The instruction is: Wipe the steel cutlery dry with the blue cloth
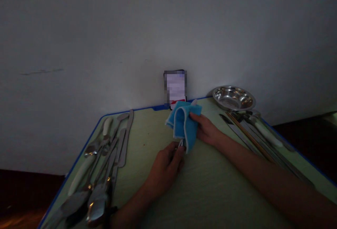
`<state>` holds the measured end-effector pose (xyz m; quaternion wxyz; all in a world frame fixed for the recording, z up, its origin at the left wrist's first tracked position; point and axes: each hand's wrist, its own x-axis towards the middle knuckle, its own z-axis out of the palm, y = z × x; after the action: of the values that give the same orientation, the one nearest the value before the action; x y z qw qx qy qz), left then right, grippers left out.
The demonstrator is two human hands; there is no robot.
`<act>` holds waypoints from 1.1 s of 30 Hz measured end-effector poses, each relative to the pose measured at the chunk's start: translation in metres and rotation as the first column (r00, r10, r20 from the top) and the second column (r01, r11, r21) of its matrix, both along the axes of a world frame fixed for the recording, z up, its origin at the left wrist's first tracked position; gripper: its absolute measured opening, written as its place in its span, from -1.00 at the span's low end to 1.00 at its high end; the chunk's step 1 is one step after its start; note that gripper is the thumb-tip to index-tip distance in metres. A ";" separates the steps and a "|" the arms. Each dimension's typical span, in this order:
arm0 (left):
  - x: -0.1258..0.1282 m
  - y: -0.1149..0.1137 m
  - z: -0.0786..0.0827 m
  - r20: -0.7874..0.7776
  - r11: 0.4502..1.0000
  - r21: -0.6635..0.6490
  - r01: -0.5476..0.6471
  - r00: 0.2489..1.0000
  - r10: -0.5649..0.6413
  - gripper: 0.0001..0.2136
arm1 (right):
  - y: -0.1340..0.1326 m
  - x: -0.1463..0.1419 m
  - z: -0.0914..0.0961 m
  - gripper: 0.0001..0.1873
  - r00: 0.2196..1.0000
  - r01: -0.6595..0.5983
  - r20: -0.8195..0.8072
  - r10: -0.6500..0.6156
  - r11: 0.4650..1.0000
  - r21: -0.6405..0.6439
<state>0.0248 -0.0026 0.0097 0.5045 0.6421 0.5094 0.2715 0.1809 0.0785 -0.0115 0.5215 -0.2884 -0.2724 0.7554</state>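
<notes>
My left hand [167, 164] is closed around the lower end of a slim metal utensil [181, 143], just above the table in the middle. Most of that utensil is covered by a blue cloth [193, 127] with pale edging, so its kind cannot be made out. My right hand [207, 128] grips the cloth from the right, its thumb lying across the fabric. A pale rounded tip [194, 102] pokes out above the cloth, perhaps the utensil's other end.
Several spoons, knives and other utensils [123, 144] lie along the table's left side. A steel bowl [233, 99] stands at the back right, with chopsticks [249, 134] and more cutlery before it. A phone [176, 86] leans on the wall behind the blue-edged table [147, 127].
</notes>
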 end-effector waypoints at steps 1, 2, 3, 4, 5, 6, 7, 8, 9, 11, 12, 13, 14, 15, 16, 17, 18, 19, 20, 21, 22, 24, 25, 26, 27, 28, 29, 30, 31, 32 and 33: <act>0.000 0.000 0.000 -0.009 1.000 0.007 0.008 1.000 -0.008 -0.72 | 0.000 0.000 0.000 -0.82 1.000 0.006 0.016 -0.006 1.000 -0.002; 0.000 0.000 0.000 -0.021 1.000 0.011 0.017 1.000 -0.017 -0.72 | 0.000 -0.001 0.000 -0.82 1.000 0.019 0.024 -0.018 1.000 -0.023; 0.000 0.000 0.001 -0.033 1.000 0.013 0.028 0.999 -0.028 -0.73 | 0.001 -0.001 0.000 -0.81 0.999 0.040 0.025 -0.038 0.998 -0.058; 0.000 -0.001 0.001 -0.045 0.999 0.016 0.038 0.998 -0.037 -0.73 | 0.002 -0.001 0.000 -0.77 0.998 0.064 0.020 -0.062 0.993 -0.102; 0.000 -0.001 0.000 -0.056 0.999 0.023 0.046 0.997 -0.045 -0.74 | 0.003 -0.002 0.000 -0.73 0.996 0.093 0.012 -0.092 0.985 -0.147; 0.000 -0.001 0.000 -0.066 0.998 0.032 0.055 0.996 -0.053 -0.74 | 0.005 -0.002 0.000 -0.69 0.992 0.124 0.001 -0.126 0.975 -0.185; 0.000 -0.001 0.000 -0.077 0.997 0.041 0.067 0.995 -0.063 -0.74 | 0.007 -0.001 0.000 -0.65 0.987 0.155 -0.013 -0.161 0.965 -0.213; -0.001 -0.001 -0.001 -0.091 0.995 0.052 0.080 0.993 -0.075 -0.74 | 0.008 -0.001 0.000 -0.62 0.981 0.178 -0.028 -0.190 0.956 -0.234; -0.001 -0.001 -0.001 -0.108 0.993 0.064 0.096 0.990 -0.088 -0.73 | 0.010 0.000 0.000 -0.60 0.976 0.195 -0.045 -0.212 0.949 -0.246; -0.002 -0.002 -0.003 -0.159 0.987 0.085 0.135 0.980 -0.120 -0.71 | 0.013 0.001 -0.001 -0.55 0.971 0.198 -0.084 -0.224 0.949 -0.245; -0.002 -0.002 -0.003 -0.187 0.984 0.094 0.152 0.973 -0.132 -0.71 | 0.013 0.002 -0.001 -0.53 0.972 0.186 -0.100 -0.214 0.954 -0.236; -0.002 -0.002 -0.003 -0.209 0.981 0.103 0.167 0.967 -0.143 -0.71 | 0.014 0.003 -0.002 -0.51 0.974 0.170 -0.112 -0.198 0.960 -0.221; -0.002 -0.002 -0.003 -0.223 0.978 0.110 0.178 0.963 -0.150 -0.71 | 0.014 0.003 -0.002 -0.49 0.977 0.148 -0.123 -0.175 0.968 -0.201; -0.002 -0.002 -0.003 -0.225 0.976 0.113 0.186 0.962 -0.157 -0.71 | 0.014 0.003 -0.002 -0.48 0.980 0.129 -0.129 -0.154 0.974 -0.184; -0.002 -0.002 -0.003 -0.217 0.976 0.111 0.190 0.963 -0.162 -0.72 | 0.013 0.003 -0.002 -0.47 0.981 0.121 -0.127 -0.144 0.977 -0.174; -0.002 -0.002 -0.003 -0.202 0.976 0.104 0.190 0.965 -0.166 -0.72 | 0.012 0.003 -0.001 -0.47 0.983 0.122 -0.117 -0.143 0.977 -0.172; -0.002 -0.002 -0.002 -0.184 0.978 0.091 0.187 0.969 -0.168 -0.72 | 0.012 0.003 -0.001 -0.47 0.983 0.130 -0.104 -0.150 0.975 -0.178; -0.002 -0.002 -0.002 -0.164 0.981 0.076 0.181 0.972 -0.167 -0.72 | 0.011 0.003 0.000 -0.47 0.983 0.139 -0.091 -0.157 0.973 -0.185; -0.002 -0.002 -0.002 -0.146 0.983 0.060 0.175 0.976 -0.165 -0.72 | 0.010 0.003 0.000 -0.45 0.984 0.139 -0.079 -0.157 0.972 -0.190; -0.002 -0.001 -0.002 -0.130 0.985 0.048 0.168 0.978 -0.161 -0.72 | 0.010 0.004 0.001 -0.43 0.987 0.127 -0.071 -0.143 0.974 -0.189; -0.002 -0.001 -0.002 -0.118 0.986 0.039 0.161 0.981 -0.156 -0.72 | 0.009 0.004 0.002 -0.40 0.991 0.099 -0.068 -0.113 0.978 -0.183; -0.003 -0.001 -0.002 -0.097 0.989 0.028 0.146 0.985 -0.143 -0.73 | 0.007 0.004 0.004 -0.38 0.996 0.046 -0.064 -0.058 0.985 -0.167; -0.003 -0.001 -0.002 -0.087 0.990 0.023 0.139 0.987 -0.136 -0.73 | 0.006 0.004 0.005 -0.40 0.997 0.036 -0.063 -0.047 0.986 -0.163; -0.003 0.000 -0.002 -0.079 0.991 0.018 0.133 0.988 -0.132 -0.73 | 0.004 0.005 0.007 -0.45 0.997 0.039 -0.065 -0.051 0.986 -0.164; -0.003 0.000 -0.002 -0.073 0.991 0.013 0.130 0.989 -0.128 -0.73 | 0.003 0.005 0.008 -0.51 0.995 0.052 -0.072 -0.065 0.984 -0.167; -0.003 0.000 -0.002 -0.068 0.992 0.009 0.129 0.989 -0.128 -0.73 | 0.002 0.005 0.009 -0.58 0.993 0.068 -0.083 -0.083 0.983 -0.172; -0.003 0.000 -0.002 -0.065 0.992 0.007 0.127 0.990 -0.127 -0.73 | 0.001 0.005 0.009 -0.64 0.991 0.082 -0.093 -0.099 0.982 -0.173; -0.003 0.000 -0.002 -0.064 0.992 0.006 0.125 0.990 -0.124 -0.73 | 0.001 0.005 0.009 -0.69 0.990 0.084 -0.101 -0.102 0.982 -0.170; -0.003 -0.001 -0.001 -0.063 0.992 0.008 0.122 0.991 -0.121 -0.73 | 0.000 0.005 0.009 -0.73 0.991 0.075 -0.099 -0.093 0.983 -0.166; -0.002 -0.001 -0.001 -0.062 0.993 0.010 0.118 0.991 -0.117 -0.73 | -0.001 0.005 0.009 -0.77 0.993 0.058 -0.088 -0.073 0.986 -0.158; -0.002 -0.001 -0.001 -0.059 0.993 0.011 0.114 0.992 -0.113 -0.73 | -0.002 0.005 0.008 -0.80 0.996 0.039 -0.069 -0.049 0.989 -0.144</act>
<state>0.0227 -0.0035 0.0088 0.4993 0.6815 0.4844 0.2272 0.1858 0.0769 -0.0036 0.5255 -0.3034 -0.1921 0.7713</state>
